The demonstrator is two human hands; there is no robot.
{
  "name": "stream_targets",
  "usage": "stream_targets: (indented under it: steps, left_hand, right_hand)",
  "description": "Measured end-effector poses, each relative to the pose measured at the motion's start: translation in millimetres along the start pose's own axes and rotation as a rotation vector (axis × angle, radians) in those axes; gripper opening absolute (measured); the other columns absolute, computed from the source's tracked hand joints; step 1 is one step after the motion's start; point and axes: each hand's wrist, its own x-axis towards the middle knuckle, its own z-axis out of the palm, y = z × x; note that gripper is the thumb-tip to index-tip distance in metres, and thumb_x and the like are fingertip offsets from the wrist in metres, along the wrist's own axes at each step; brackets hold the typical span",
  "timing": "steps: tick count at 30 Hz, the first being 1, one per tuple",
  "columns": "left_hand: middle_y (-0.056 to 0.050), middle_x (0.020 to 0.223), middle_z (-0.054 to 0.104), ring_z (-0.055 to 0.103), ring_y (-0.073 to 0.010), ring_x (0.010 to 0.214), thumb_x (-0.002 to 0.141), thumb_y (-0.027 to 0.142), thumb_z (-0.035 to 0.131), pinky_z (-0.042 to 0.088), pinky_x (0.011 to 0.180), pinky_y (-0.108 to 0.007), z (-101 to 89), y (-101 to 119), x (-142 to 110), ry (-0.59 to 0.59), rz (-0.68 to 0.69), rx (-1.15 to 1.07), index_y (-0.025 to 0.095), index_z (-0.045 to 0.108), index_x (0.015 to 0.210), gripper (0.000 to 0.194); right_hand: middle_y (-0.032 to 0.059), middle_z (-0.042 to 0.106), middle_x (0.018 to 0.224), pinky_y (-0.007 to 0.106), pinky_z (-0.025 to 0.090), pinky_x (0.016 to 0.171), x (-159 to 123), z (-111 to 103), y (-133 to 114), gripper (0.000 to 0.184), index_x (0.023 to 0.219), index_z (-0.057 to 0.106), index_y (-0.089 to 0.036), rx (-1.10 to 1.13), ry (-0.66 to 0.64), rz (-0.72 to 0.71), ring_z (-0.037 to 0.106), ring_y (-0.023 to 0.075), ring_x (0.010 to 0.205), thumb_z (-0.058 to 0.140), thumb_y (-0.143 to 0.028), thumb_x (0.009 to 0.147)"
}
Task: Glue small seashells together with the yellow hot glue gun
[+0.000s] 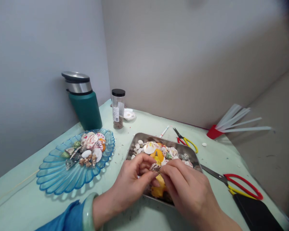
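Both my hands meet over the near end of a metal tray point(135, 140) filled with several seashells. My left hand point(130, 184) and my right hand point(185, 186) pinch together on one small brown-patterned shell point(155, 167) between their fingertips. Just under them lie yellow and orange shells point(157, 155) in the tray. A blue sleeve and a pale green bangle point(86, 211) sit on my left wrist.
A blue glass shell-shaped dish point(53, 176) with several shells lies to the left. Behind stand a teal flask point(83, 101) and a clear jar point(118, 108). Red-and-yellow scissors point(233, 184), small snips point(185, 140), a pen point(164, 131), glue sticks point(233, 123) and a black object point(255, 213) lie right.
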Motion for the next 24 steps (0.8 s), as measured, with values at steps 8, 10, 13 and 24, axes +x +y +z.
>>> stream_targets:
  steps: [8,10,13,24]
  left_hand:
    - [-0.002,0.064,0.07,0.07,-0.018,0.061,0.083,0.023,0.062,0.054,0.058,-0.025,0.1,-2,-2,0.001,0.036,0.076,0.017,0.053,0.093,0.015]
    - [-0.002,0.066,0.071,0.071,-0.0178,0.062,0.084,0.022,0.06,0.054,0.058,-0.024,-0.1,-2,-3,0.007,0.065,0.138,0.017,0.054,0.095,0.013]
    - [-0.003,0.07,0.073,0.071,-0.0179,0.066,0.086,0.021,0.058,0.055,0.061,-0.024,-0.6,-3,-4,0.016,0.115,0.218,0.018,0.054,0.098,0.013]
    - [-0.003,0.065,0.071,0.07,-0.0179,0.063,0.084,0.023,0.06,0.054,0.059,-0.025,1.0,-2,-2,0.022,0.058,0.115,0.017,0.052,0.095,0.014]
  right_hand:
    - [0.0073,0.062,0.074,0.026,0.042,0.056,2,-3,-3,0.016,0.084,0.062,-0.015,0.032,-0.008,0.019,0.059,0.0165,0.063,0.048,-0.012,0.091]
    - [0.0078,0.061,0.072,0.027,0.042,0.055,3,-4,-6,0.018,0.082,0.063,-0.014,0.048,-0.003,0.045,0.058,0.0166,0.061,0.047,-0.011,0.091]
    - [0.0082,0.06,0.07,0.027,0.042,0.055,4,-4,-9,0.019,0.08,0.063,-0.013,0.052,0.0,0.072,0.058,0.0173,0.06,0.047,-0.01,0.089]
    - [0.0068,0.062,0.075,0.028,0.044,0.061,1,-1,-7,0.013,0.083,0.062,-0.015,0.159,0.102,0.11,0.06,0.0178,0.07,0.054,-0.007,0.086]
